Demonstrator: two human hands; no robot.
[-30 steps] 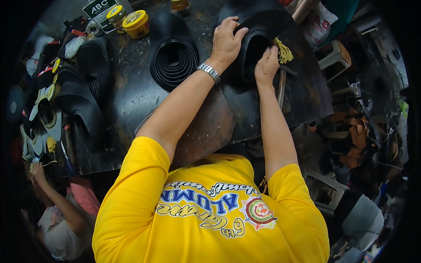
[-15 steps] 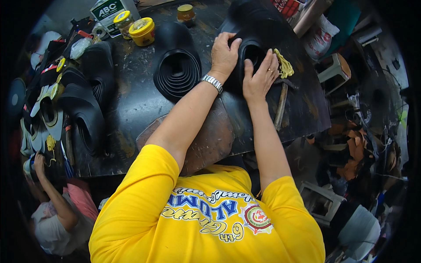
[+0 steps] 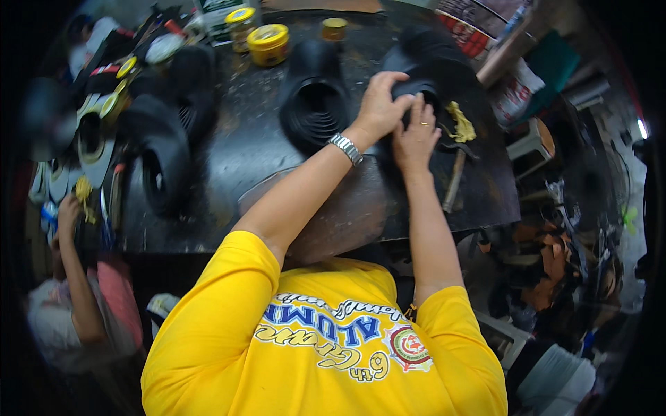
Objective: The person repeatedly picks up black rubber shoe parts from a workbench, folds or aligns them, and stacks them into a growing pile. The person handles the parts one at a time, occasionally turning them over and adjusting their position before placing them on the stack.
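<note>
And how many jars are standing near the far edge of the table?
3: a narrow jar with a yellow lid, a wider yellow jar just right of it, and a small jar farther right. Others could be hidden.

On my feed, a dark, scuffed worktable (image 3: 232,163) spans the middle, with a white stool (image 3: 531,144) just past its right edge. I see brown scraps (image 3: 551,270) heaped below on the right, and a small bright light (image 3: 642,129) at far right
</note>
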